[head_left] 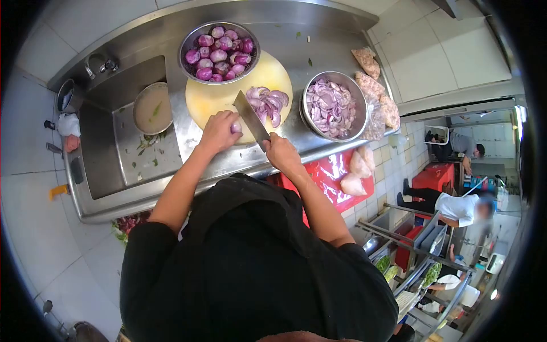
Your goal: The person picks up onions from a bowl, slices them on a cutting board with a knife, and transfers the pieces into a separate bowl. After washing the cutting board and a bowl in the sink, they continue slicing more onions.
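On the round yellow cutting board (200, 108), a red onion piece (236, 127) is gripped by the curled fingers of the left hand (219, 132), the nearer one. The right hand (282, 154) is closed around the handle of a cleaver (249, 115); the blade, its long axis slanting forward and leftward, lies just right of the piece, between it and loose onion slices (269, 105). At the board's far edge a metal colander (256, 51) holds red onions (218, 55); rightward, a steel bowl (359, 108) contains sliced onion (329, 108); leftward, the sink (125, 125) holds a basin (149, 133) of cloudy liquid
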The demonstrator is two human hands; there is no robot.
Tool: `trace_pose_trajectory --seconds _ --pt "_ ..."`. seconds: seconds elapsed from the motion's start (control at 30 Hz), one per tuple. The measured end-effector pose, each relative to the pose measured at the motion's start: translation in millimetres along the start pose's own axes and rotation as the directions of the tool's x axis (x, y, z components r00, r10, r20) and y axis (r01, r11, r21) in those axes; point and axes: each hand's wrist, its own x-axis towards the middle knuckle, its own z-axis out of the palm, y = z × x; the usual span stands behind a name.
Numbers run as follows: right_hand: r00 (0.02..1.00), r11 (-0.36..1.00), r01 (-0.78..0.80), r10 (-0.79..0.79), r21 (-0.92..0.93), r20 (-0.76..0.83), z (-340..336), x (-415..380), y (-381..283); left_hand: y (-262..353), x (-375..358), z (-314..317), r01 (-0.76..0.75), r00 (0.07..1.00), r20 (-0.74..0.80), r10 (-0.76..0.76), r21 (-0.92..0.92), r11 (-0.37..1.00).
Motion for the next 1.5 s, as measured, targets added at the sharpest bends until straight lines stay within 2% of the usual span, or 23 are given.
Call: trace_pose_trajectory --seconds 0.03,0.13,0.23,0.33,0.43,0.57,0.67,0.77,0.87,0.97,1.07,1.17,1.2,1.33,1.43,1.5 --pt "1.000 1.000 0.005 -0.005 -0.012 -0.008 -1.9 -2.6 -1.5 0.5 0.0 -0.2 -0.017 0.997 -0.075 0.012 -0.061 0.998" --pt "0.998 0.999 0.033 -0.034 -0.018 -0.053 4.1 -10.1 -10.4 -6.4 -10.0 -3.1 -0.069 0.997 -0.043 0.062 -0.181 0.981" --pt "0.993 0.994 0.088 -0.092 -0.061 -0.069 22.6 -7.5 -10.1 -13.2 -5.2 -1.7 -0.166 0.986 -0.009 0.167 -0.170 0.971" --pt "0.988 0.989 0.124 -0.131 -0.083 -0.085 6.0 -19.4 -16.1 -15.2 0.1 -4.2 -0.146 0.984 0.076 0.158 -0.139 0.979" --pt "0.985 0.987 0.143 -0.150 -0.078 -0.086 16.2 -16.2 -15.4 -14.7 0.2 -3.0 -0.176 0.983 0.033 0.183 -0.149 0.973" --pt "0.986 0.984 0.153 -0.158 -0.089 -0.059 10.7 -11.6 -15.5 -17.5 -1.3 0.3 -0.144 0.988 0.029 0.151 -0.159 0.977" --pt "0.977 0.986 0.162 -0.167 -0.044 -0.133 3.3 -23.2 -24.9 -18.0 -4.3 3.3 -0.133 0.991 0.008 0.137 -0.173 0.976" --pt "0.982 0.983 0.168 -0.173 -0.069 -0.080 22.6 -7.6 -10.8 -17.3 -3.9 2.9 -0.106 0.993 0.029 0.112 -0.158 0.982" --pt "0.980 0.987 0.162 -0.164 -0.026 -0.114 4.1 -20.0 -22.8 -19.6 -6.5 2.6 -0.096 0.995 0.014 0.100 -0.188 0.977" --pt "0.980 0.985 0.170 -0.172 -0.030 -0.102 32.2 -9.3 -9.2 -16.9 -9.0 5.9 -0.087 0.996 0.003 0.089 -0.198 0.976" --pt "0.989 0.989 0.142 -0.143 -0.038 -0.042 3.7 -15.7 -21.1 -20.7 -7.6 3.9 -0.106 0.994 -0.006 0.107 -0.182 0.978" --pt "0.990 0.992 0.126 -0.127 -0.021 -0.066 6.3 -21.7 -25.6 -20.9 -9.2 8.0 -0.108 0.994 -0.041 0.102 -0.207 0.972" --pt "0.994 0.994 0.107 -0.108 -0.031 -0.032 11.2 -20.6 -22.8 -19.9 -10.5 8.1 -0.114 0.993 -0.052 0.105 -0.204 0.972" --pt "0.997 0.997 0.064 -0.063 -0.031 0.047 9.0 -1.8 -11.2 -16.2 -6.6 2.4 -0.125 0.990 -0.081 0.113 -0.162 0.979" --pt "0.999 1.000 0.011 -0.011 -0.002 0.031 -1.7 -1.4 -8.6 -15.3 -0.2 -6.1 -0.135 0.990 0.045 0.134 0.007 0.991" --pt "1.000 1.000 -0.005 0.005 0.011 0.006 -1.3 1.9 -6.7 -5.4 4.4 -5.8 0.045 0.987 0.144 -0.071 0.176 0.983"
